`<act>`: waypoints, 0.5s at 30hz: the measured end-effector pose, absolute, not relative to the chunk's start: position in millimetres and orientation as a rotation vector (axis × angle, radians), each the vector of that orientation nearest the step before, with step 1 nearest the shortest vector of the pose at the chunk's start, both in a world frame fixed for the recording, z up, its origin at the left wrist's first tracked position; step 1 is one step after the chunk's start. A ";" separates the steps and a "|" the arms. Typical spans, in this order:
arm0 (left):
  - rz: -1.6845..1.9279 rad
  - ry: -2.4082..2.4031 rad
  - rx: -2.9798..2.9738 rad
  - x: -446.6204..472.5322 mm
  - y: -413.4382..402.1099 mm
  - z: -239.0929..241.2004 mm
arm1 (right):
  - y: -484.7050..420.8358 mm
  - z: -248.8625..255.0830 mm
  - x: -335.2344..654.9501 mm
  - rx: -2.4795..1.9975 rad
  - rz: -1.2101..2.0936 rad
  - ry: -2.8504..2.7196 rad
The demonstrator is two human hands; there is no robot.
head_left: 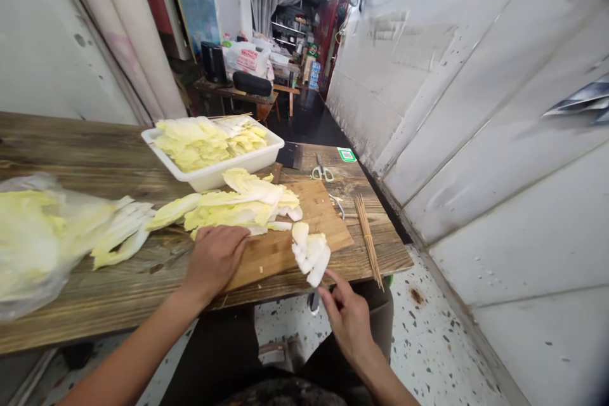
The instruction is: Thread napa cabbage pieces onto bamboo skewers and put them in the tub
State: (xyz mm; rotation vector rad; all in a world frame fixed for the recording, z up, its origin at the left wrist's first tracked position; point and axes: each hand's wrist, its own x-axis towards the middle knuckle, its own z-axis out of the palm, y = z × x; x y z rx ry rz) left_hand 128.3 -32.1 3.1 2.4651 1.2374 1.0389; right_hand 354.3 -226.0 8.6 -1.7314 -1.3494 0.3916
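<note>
My left hand point(215, 258) lies palm down on the wooden cutting board point(328, 219), fingers flat against a pile of pale yellow cabbage leaves point(238, 206). My right hand point(346, 317) is at the table's front edge. Its thumb and fingers pinch the lower end of a stack of white cabbage stem pieces point(311, 254), which overhangs the board's near corner. A small grey thing point(314, 302) shows just below that hand; I cannot make out what it is.
A white tray point(209, 176) of cabbage leaves stands behind the board. More leaves point(121, 228) spill from a clear plastic bag point(28, 241) at the left. Bamboo skewers point(368, 238) and scissors point(322, 172) lie at the right of the wooden table point(95, 152). A white wall runs along the right.
</note>
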 end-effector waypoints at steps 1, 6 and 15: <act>1.055 1.240 2.474 127.9 -34.0 3.3 | -225.7 13.6 357.0 -1.710 0.335 -1.359; 1.017 1.164 2.591 129.1 -32.3 -2.9 | -220.4 41.4 369.2 -1.645 0.291 -1.224; 1.036 0.985 2.579 127.7 -15.9 -32.8 | -191.1 81.2 397.7 -1.444 0.652 -0.993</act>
